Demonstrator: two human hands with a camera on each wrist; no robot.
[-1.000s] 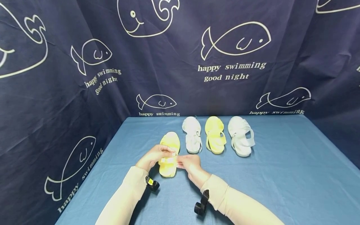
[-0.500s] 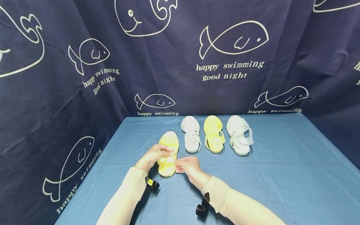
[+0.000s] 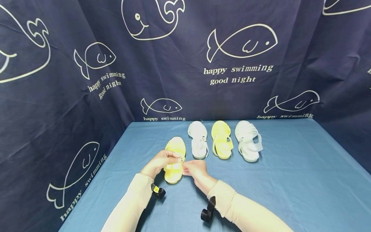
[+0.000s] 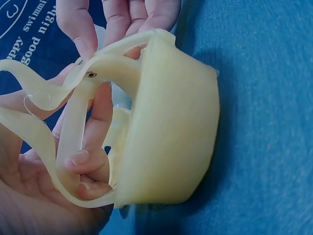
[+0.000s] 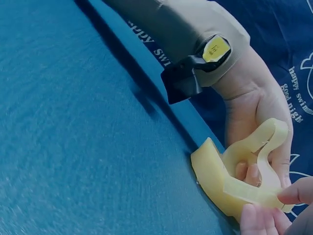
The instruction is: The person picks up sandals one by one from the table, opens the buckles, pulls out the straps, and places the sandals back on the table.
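In the head view a yellow jelly sandal (image 3: 173, 177) lies on the table, toe pointing away. My left hand (image 3: 160, 162) reaches over its left side and grips its straps. The left wrist view shows left fingers inside the sandal, behind a strap with a small metal rivet (image 4: 91, 75). At the right side, my right hand (image 3: 196, 169) pinches the ankle strap beside that rivet between thumb and fingers. The sandal's heel (image 4: 171, 122) faces the left wrist camera, sole edge against the cloth. Part of the front straps is hidden under the left hand.
To the right stand a white sandal (image 3: 199, 145), another yellow sandal (image 3: 222, 145) and a second white sandal (image 3: 247, 145), in a row. Blue cloth (image 3: 290, 180) covers the table. A dark printed curtain (image 3: 174, 74) hangs behind and at the sides.
My right fingers dip slightly toward the heel half a second ago, then return up near the left fingertips at the strap. The left hand keeps its grip and the sandal stays in place.
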